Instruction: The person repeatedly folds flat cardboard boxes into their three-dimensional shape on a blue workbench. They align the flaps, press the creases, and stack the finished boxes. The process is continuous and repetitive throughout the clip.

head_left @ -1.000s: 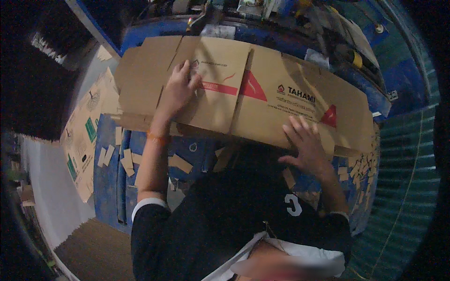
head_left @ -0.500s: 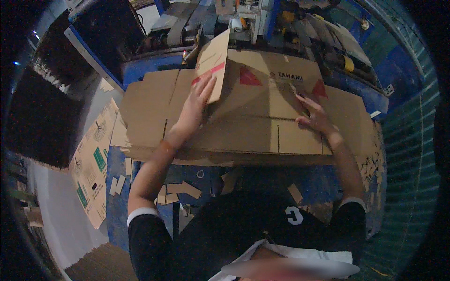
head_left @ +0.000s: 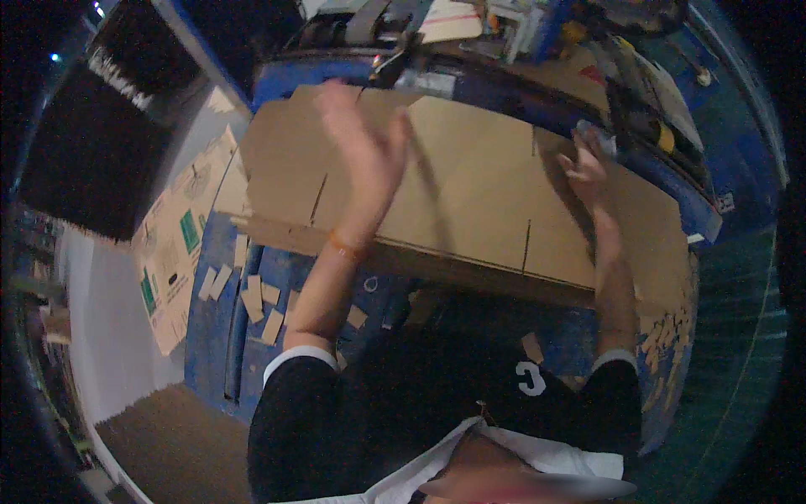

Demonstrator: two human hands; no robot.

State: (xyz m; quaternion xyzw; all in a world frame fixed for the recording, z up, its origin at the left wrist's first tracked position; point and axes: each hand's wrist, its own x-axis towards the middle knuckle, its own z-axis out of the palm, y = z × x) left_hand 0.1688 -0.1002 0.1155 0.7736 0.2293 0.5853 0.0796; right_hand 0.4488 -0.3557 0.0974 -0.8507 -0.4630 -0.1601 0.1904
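A stack of flat brown cardboard blanks (head_left: 478,185) with slots cut in their edges lies before me. Over its left part my left hand (head_left: 365,147) is raised, smeared by motion, its thumb standing away from the fingers and nothing in it. At the far right of the stack is my right hand (head_left: 589,172), its fingers apart, next to the machine's edge. A pale bluish patch touches its fingertips; I cannot tell what it is. Beyond the stack, a cardboard piece with a red mark (head_left: 579,71) lies partly inside the machine, and a pale piece with a red line (head_left: 452,21) shows farther left.
The blue machine (head_left: 504,101) with rollers and belts runs along the far side. Cardboard offcuts (head_left: 269,298) litter the blue table (head_left: 214,336). Green-printed cardboard sheets (head_left: 176,252) lie to the left, with a brown stack (head_left: 176,445) nearer me. A green corrugated wall (head_left: 722,336) stands at right.
The printed blank has left my hands and gone from the stack's top, baring a plain one. My left hand has lifted off; the right has moved farther away and right. The view has tilted.
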